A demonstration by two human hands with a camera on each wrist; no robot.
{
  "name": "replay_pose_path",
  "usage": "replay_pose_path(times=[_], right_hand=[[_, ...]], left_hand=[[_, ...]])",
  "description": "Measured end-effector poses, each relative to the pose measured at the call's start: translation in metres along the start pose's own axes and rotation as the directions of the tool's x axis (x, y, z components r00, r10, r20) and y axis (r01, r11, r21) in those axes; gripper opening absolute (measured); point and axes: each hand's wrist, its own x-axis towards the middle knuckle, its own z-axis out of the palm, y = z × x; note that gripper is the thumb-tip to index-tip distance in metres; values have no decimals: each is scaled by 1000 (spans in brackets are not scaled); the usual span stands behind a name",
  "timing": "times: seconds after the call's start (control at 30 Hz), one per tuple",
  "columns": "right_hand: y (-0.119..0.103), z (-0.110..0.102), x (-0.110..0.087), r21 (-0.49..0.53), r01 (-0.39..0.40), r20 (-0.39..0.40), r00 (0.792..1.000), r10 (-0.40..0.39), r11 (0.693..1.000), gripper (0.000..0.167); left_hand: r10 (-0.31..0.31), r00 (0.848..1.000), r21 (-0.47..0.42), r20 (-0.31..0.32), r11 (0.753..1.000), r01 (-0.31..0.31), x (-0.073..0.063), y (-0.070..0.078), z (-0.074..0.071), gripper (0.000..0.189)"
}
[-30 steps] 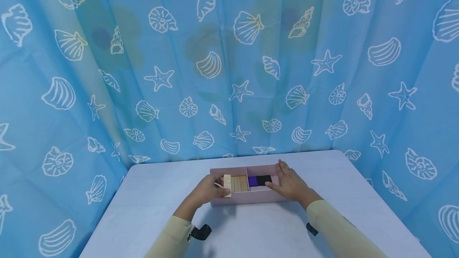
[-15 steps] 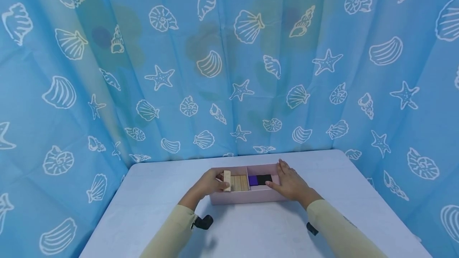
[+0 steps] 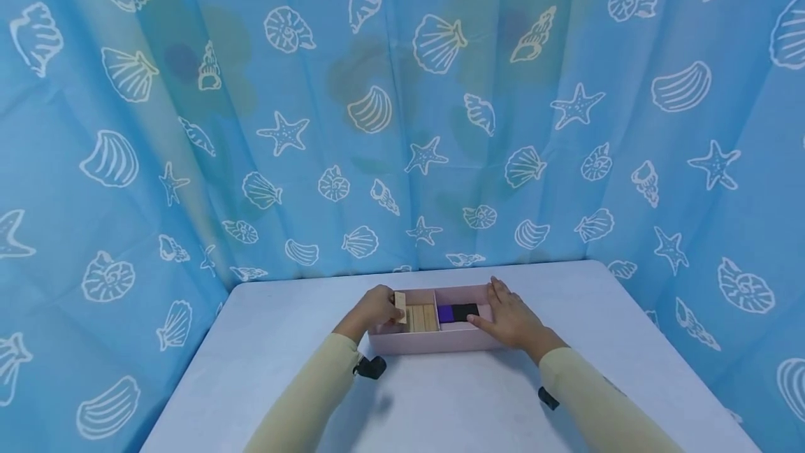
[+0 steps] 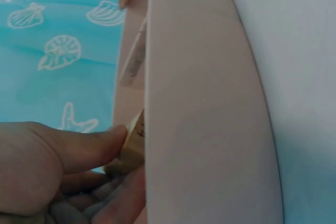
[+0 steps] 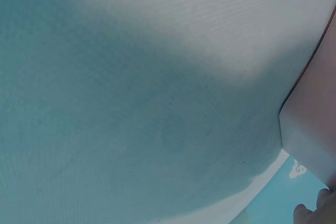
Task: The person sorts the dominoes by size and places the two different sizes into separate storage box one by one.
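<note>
A pink box point(image 3: 434, 344) with a divider stands on the table, seen from the front. My left hand point(image 3: 376, 307) pinches a pale wooden block point(image 3: 400, 306) between thumb and fingers in the left compartment. In the left wrist view the block point(image 4: 135, 142) has dark marks on one face, and the box wall hides part of it. Beside it lies a row of several wooden blocks point(image 3: 421, 318). My right hand point(image 3: 512, 317) rests on the right end of the box, fingers extended, its thumb reaching over the right compartment. That compartment holds a purple piece point(image 3: 445, 313) and a black piece point(image 3: 466, 312).
The box stands on a white-covered table point(image 3: 440, 404), toward its back edge. A blue curtain point(image 3: 402, 124) with white shell prints hangs behind and at both sides. A dark wrist device point(image 3: 371, 368) sits under the left sleeve.
My left hand has moved slightly away from me and up in the head view, taking the wooden block from over the front wall farther into the left compartment. The right hand stays in place.
</note>
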Motion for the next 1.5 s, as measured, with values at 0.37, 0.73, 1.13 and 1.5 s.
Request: replay_pose_path(times=[0.37,0.73,1.13,1.5], right_hand=[[1,1,4,25,-8,9,1000,7,1000,115],[2,2,2,15,-17,1,1000,17,1000,115],[1,0,1,22,-11,-1,1000,11,1000,115],[0,3,3,13,-15,15,1000,15,1000,114]], left_hand=[[-24,995,213,-93,976,44,10,7,19,31],[9,989,291,-150,956,35,8,3,28,30],[13,993,379,-117,925,33,13,6,33,28],[33,992,419,-120,908,20,6,7,31,17]])
